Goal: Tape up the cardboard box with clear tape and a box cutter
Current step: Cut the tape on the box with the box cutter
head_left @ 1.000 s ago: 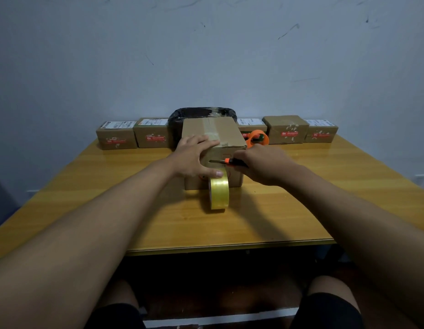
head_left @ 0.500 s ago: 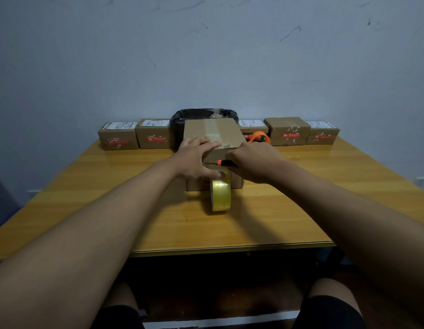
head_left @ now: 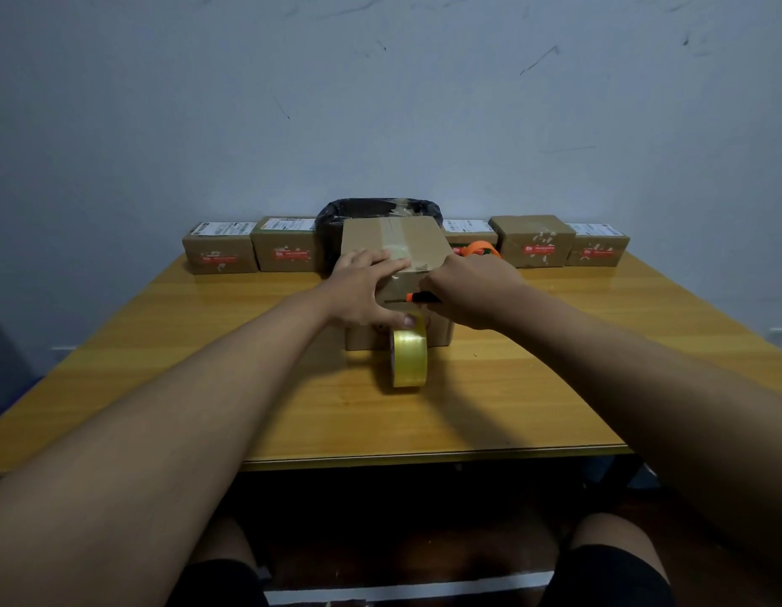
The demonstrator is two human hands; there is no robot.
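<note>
A brown cardboard box (head_left: 417,243) stands in the middle of the wooden table (head_left: 533,387), a strip of clear tape running along its top. My left hand (head_left: 365,289) lies over the box's near top edge, fingers flat on top and thumb down the front face. My right hand (head_left: 465,293) grips an orange box cutter (head_left: 413,297), whose blade lies across the box's front face just above the roll. A roll of clear yellowish tape (head_left: 408,359) stands on edge on the table against the box front, still joined to the box by its strip.
Several small sealed parcels (head_left: 284,249) line the table's far edge against the wall. A bin lined with a black bag (head_left: 336,212) sits behind the box. An orange tape dispenser (head_left: 481,247) lies behind my right hand.
My right hand drew in against the box front with the cutter, then shifted slightly right again. The left hand and the tape roll stayed where they were.
</note>
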